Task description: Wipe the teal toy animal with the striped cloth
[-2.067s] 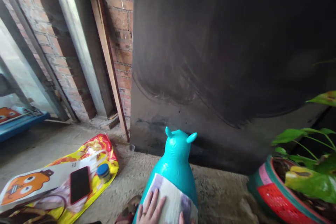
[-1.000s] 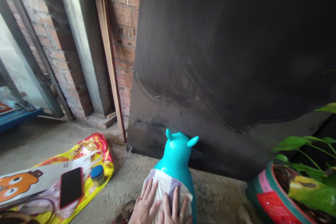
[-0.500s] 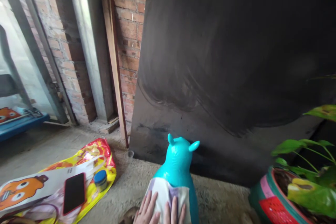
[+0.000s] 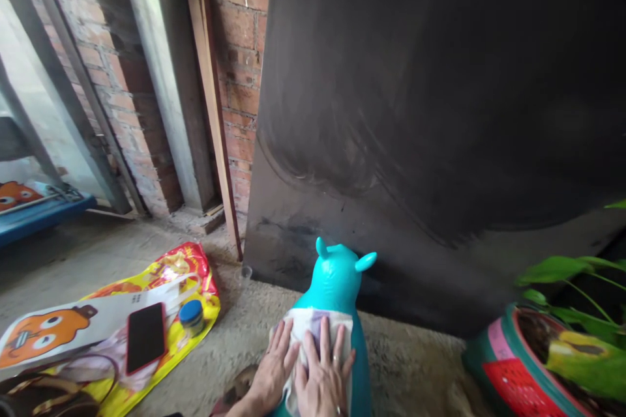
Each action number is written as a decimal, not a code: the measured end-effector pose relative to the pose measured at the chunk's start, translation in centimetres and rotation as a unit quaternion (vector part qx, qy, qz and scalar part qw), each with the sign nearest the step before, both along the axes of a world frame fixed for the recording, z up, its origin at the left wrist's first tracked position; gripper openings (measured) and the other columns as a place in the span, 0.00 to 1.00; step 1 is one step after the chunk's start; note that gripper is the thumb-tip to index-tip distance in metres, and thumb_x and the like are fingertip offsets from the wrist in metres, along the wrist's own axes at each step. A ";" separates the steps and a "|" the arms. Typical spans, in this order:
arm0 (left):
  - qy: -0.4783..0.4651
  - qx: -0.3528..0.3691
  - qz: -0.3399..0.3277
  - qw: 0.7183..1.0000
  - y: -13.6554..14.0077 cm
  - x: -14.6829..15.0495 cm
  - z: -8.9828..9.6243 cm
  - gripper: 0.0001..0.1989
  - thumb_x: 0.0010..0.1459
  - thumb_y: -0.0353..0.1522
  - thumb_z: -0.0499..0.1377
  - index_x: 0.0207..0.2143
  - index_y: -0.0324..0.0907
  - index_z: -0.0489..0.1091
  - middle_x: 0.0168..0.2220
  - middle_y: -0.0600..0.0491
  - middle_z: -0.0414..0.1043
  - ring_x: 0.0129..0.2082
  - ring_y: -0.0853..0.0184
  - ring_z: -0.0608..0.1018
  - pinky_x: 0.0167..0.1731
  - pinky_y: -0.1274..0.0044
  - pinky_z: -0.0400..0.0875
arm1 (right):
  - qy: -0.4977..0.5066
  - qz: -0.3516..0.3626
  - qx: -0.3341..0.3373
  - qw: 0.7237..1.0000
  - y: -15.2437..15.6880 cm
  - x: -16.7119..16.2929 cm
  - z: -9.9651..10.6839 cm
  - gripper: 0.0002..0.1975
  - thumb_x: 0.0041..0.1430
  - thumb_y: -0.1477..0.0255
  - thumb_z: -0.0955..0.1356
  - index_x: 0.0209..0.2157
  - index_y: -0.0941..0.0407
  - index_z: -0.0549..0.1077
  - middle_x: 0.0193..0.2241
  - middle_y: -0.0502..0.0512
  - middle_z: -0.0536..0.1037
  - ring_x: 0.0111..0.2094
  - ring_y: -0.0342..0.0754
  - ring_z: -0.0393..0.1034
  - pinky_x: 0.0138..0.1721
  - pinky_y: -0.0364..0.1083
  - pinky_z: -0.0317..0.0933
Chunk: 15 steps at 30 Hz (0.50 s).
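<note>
A shiny turquoise inflatable animal toy (image 4: 337,272) with two small ears stands at the bottom middle, its head pointing away from me. Over its back lies a white cloth (image 4: 315,320) with pale purple patches. My left hand (image 4: 274,365) rests on the cloth's left edge, fingers stretched out. Beside it, my right hand (image 4: 325,371) presses flat on the cloth with spread fingers and a ring on one of them. Both palms face down, and the toy's lower body is hidden beneath the hands and cloth.
A big dark board (image 4: 415,111) leans on the brick wall ahead. On the left, a yellow plastic bag (image 4: 161,374) bears a phone (image 4: 146,339), a blue-lidded jar (image 4: 191,317) and a white paper bag (image 4: 107,319). A potted plant (image 4: 508,365) stands at right.
Both hands have come further into view and moved up along the toy's back with the cloth. The right hand's fingers are more spread. The view has tilted slightly down.
</note>
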<state>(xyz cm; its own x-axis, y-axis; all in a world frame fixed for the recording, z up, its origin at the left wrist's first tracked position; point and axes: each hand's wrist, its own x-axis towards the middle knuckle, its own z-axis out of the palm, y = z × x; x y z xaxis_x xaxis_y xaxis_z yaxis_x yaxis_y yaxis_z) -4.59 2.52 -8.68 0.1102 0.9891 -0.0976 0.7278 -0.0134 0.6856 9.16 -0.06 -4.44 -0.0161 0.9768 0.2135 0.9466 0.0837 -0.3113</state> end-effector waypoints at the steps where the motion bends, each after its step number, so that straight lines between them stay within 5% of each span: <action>1: -0.010 -0.011 0.004 1.000 0.4 0.2 0.7 0.32 0.64 0.44 0.39 0.64 0.36 0.46 0.67 0.50 0.42 0.66 0.64 0.43 0.65 0.69 0.41 | 0.003 0.012 -0.013 1.000 0.6 0.1 0.7 0.24 0.59 0.55 0.61 0.57 0.32 0.56 0.65 0.42 0.46 0.65 0.70 0.35 0.55 0.79 0.41; 4: -0.023 -0.031 0.016 0.999 0.7 0.7 1.8 0.31 0.64 0.42 0.38 0.64 0.33 0.45 0.67 0.49 0.40 0.67 0.64 0.41 0.66 0.70 0.40 | 0.007 0.026 -0.030 0.999 1.4 0.3 2.2 0.24 0.62 0.56 0.57 0.60 0.34 0.52 0.66 0.41 0.42 0.65 0.69 0.29 0.57 0.77 0.40; 8: -0.022 -0.045 0.040 0.998 -1.4 1.1 1.9 0.30 0.64 0.41 0.38 0.64 0.36 0.46 0.67 0.50 0.41 0.67 0.66 0.42 0.65 0.70 0.43 | -0.015 0.013 -0.023 1.000 -0.8 0.3 2.1 0.25 0.62 0.55 0.57 0.60 0.43 0.56 0.65 0.49 0.47 0.65 0.66 0.37 0.60 0.70 0.43; 15: 0.034 -0.028 0.021 0.999 -8.9 1.0 2.1 0.28 0.63 0.45 0.40 0.64 0.51 0.48 0.68 0.55 0.39 0.67 0.62 0.44 0.64 0.59 0.47 | -0.079 -0.024 0.165 0.983 -9.6 1.1 -5.3 0.25 0.59 0.56 0.60 0.50 0.55 0.72 0.53 0.66 0.70 0.58 0.67 0.58 0.51 0.63 0.59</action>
<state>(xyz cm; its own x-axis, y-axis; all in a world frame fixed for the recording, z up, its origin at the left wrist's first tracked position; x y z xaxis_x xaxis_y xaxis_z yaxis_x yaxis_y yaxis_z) -3.59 -6.36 -6.56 0.0603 0.9854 -0.1593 0.7722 0.0551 0.6330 10.26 -9.69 -9.69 -0.0295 0.8553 0.5173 0.9863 0.1089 -0.1239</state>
